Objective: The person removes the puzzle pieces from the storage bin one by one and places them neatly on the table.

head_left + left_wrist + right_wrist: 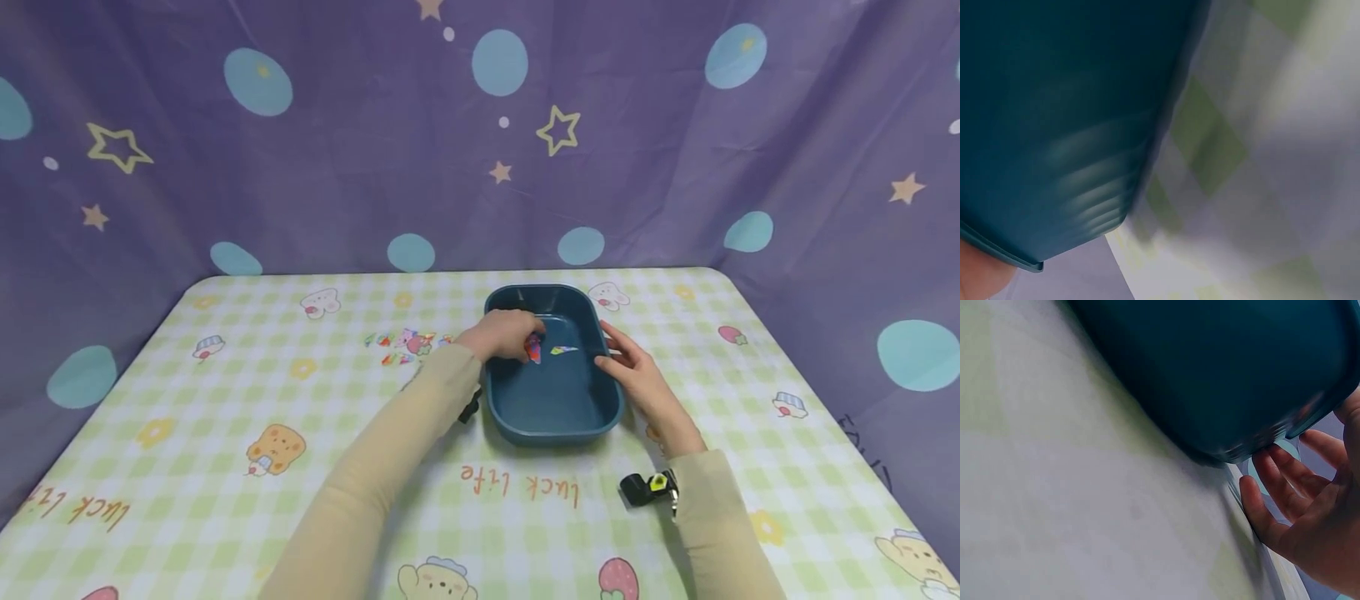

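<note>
A dark teal plastic bin (555,408) with rounded corners stands on the table. My left hand (504,333) reaches over its left rim, and its fingers and thumb pinch a small red patterned piece (533,348) low inside. Beside that, on the bin's floor, lies a thin multicoloured piece (564,351). My right hand (637,375) grips the bin's right rim, thumb over the edge and fingers along the outer wall. In the right wrist view those fingers (1272,472) touch the bin's ribbed side. The left wrist view mostly shows the bin's outer wall (1066,94).
Several small colourful pieces (405,340) lie on the table left of the bin, partly behind my left forearm. A green-checked cloth (225,400) with printed cartoons covers the table. A purple curtain (360,150) hangs behind it.
</note>
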Demonstrator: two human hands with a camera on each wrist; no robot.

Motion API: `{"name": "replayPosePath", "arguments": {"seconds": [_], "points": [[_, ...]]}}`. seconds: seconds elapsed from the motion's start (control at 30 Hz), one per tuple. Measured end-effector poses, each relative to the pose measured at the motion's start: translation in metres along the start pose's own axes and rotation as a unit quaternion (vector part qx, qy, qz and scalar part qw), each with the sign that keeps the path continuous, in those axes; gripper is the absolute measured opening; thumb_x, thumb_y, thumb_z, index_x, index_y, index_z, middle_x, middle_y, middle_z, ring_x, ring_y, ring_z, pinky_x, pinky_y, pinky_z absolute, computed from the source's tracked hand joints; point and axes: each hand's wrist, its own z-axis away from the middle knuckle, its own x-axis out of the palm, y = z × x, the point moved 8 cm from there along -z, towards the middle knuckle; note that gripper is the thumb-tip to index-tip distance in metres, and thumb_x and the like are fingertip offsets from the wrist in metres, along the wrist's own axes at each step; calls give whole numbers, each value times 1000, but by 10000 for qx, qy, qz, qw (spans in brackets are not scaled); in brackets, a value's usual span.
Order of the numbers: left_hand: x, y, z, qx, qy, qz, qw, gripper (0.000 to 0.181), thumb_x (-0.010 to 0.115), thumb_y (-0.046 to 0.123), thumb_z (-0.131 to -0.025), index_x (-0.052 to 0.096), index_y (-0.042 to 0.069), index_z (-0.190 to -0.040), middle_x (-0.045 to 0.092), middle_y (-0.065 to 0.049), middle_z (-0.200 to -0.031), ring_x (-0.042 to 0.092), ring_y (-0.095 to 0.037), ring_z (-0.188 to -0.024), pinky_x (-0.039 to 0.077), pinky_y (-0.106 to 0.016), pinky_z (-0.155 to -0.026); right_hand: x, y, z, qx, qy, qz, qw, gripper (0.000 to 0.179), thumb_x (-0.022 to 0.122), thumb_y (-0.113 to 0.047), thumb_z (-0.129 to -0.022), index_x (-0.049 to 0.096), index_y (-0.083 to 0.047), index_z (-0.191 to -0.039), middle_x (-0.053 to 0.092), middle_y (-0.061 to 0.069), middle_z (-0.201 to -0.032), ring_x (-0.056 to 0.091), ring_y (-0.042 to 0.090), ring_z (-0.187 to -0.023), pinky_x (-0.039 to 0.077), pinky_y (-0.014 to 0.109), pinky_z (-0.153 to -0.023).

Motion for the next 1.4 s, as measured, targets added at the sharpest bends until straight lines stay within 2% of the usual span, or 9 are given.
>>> {"name": "replayPosePath", "arguments": {"seconds": [0.13,0.23,0.4,0.57,0.83,1.07,1.4], "points": [[-1,0,1,32,90,-54,9999,39,73,26,-75,62,21,-112,57,3,-104,54,-13,-92,45,-35,-83,1,-5,2,22,-18,-28,10000,60,54,-20,-91,27,-25,-144,36,17,-138,42,31,-120,32,45,-100],[0,0,1,27,135,-87,9999,29,73,27,-75,64,20,-103,55,3,-96,53,-12,-85,45,-33,-77,-2,7,-5,24,4,-12,10000,60,55,-23,-90,28,-30,-143,37,15,-138,42,29,-121,32,45,-100],[0,-1,1,9,173,-76,9998,18,73,26,-75,64,20,-89,54,5,-89,52,-11,-80,44,-31,-72,-2,9,-6,-1,50,31,10000,59,56,-25,-90,29,-32,-142,39,14,-137,43,29,-120,31,44,-101],[0,-3,0,-120,158,45,9998,21,74,26,-74,60,19,-88,56,4,-87,53,-13,-80,44,-32,-71,-1,7,-6,-21,41,75,10000,59,55,-24,-90,29,-31,-142,39,15,-136,44,30,-120,31,45,-101],[-5,-4,1,-183,411,417,9981,31,79,24,-69,50,17,-80,54,3,-77,53,-14,-75,42,-30,-65,-3,7,-10,-304,46,198,9993,59,54,-20,-91,27,-27,-143,39,17,-137,46,30,-117,35,43,-97],[-5,-6,3,-166,490,653,9965,27,75,25,-74,49,16,-76,51,3,-70,51,-13,-67,38,-25,-61,-2,7,-9,-337,29,280,9990,59,54,-20,-91,28,-27,-143,40,17,-135,46,31,-117,35,42,-97],[-17,-6,12,-133,1074,1317,9854,20,68,27,-81,52,15,-81,52,2,-73,48,-13,-65,37,-25,-59,-2,5,-8,-307,80,270,9991,60,56,-25,-90,28,-26,-143,40,17,-136,46,31,-117,35,44,-98]]}}
